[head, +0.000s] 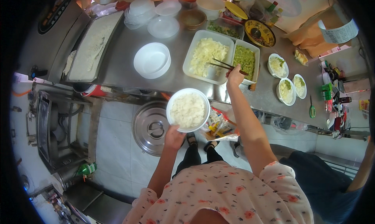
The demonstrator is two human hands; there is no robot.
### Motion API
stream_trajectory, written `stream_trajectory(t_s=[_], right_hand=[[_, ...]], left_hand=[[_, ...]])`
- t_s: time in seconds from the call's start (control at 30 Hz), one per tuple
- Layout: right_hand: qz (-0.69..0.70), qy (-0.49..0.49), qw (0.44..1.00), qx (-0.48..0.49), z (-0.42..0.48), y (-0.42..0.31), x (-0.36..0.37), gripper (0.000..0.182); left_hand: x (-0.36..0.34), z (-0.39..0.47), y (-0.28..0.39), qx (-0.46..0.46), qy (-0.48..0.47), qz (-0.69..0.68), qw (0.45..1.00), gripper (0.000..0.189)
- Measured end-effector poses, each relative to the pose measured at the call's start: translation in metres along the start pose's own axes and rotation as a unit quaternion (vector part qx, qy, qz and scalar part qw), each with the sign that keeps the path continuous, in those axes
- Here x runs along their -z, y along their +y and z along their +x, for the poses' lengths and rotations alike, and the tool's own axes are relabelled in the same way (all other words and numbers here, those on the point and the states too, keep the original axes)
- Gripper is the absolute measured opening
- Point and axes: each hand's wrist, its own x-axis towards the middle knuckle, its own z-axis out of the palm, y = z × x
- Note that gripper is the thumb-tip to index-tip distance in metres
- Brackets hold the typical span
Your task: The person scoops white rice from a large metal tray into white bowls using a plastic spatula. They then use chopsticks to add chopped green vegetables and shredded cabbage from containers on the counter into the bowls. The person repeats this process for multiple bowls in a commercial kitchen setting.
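Note:
My left hand [175,138] holds a white bowl of rice [188,109] by its near rim, in front of the steel counter's edge. In my right hand [235,75] is a pair of dark chopsticks [223,66], their tips over shredded pale cabbage [206,55] in a white rectangular tub [187,66]. Right beside it, a narrower tub [257,52] holds chopped green vegetable [244,60], partly behind my right hand. Further right stand several white bowls of rice with toppings [277,66]. A stack of empty white bowls [152,60] is left of the cabbage tub.
A metal tray of rice [93,45] lies at the left. Behind are a yellow-rimmed bowl [260,33], a clear container of greens [224,29] and plastic lids [163,27]. Green-handled scissors [312,111] lie at the right. Below are a lidded steel pot [151,128] and another person [319,180].

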Motion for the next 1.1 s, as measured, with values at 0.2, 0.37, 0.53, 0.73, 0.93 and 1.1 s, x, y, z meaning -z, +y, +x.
stream_trajectory(t_s=[0.2, 0.37, 0.53, 0.73, 0.93, 1.1], right_hand=[[0.066, -0.005, 0.996, -0.067, 0.007, 0.006, -0.002, 0.026], [0.105, -0.047, 0.987, -0.111, 0.021, 0.012, -0.002, 0.023], [0.163, -0.072, 0.967, -0.183, 0.022, 0.015, 0.003, 0.024], [0.209, -0.161, 0.936, -0.234, 0.033, -0.002, 0.014, 0.029], [0.188, -0.219, 0.934, -0.21, 0.015, -0.063, 0.029, 0.028], [0.164, -0.275, 0.933, -0.161, -0.014, -0.114, 0.052, 0.02]], left_hand=[[0.001, 0.008, 0.005, -0.009, -0.045, -0.002, 0.999, 0.058], [-0.002, 0.02, 0.007, 0.0, -0.079, -0.005, 0.997, 0.056], [-0.013, 0.027, 0.01, -0.008, -0.058, 0.014, 0.998, 0.051], [-0.034, 0.037, 0.017, -0.01, -0.063, 0.017, 0.998, 0.046], [-0.058, 0.066, 0.02, -0.014, -0.04, 0.033, 0.999, 0.04], [-0.075, 0.09, 0.017, -0.01, -0.019, 0.053, 0.998, 0.038]])
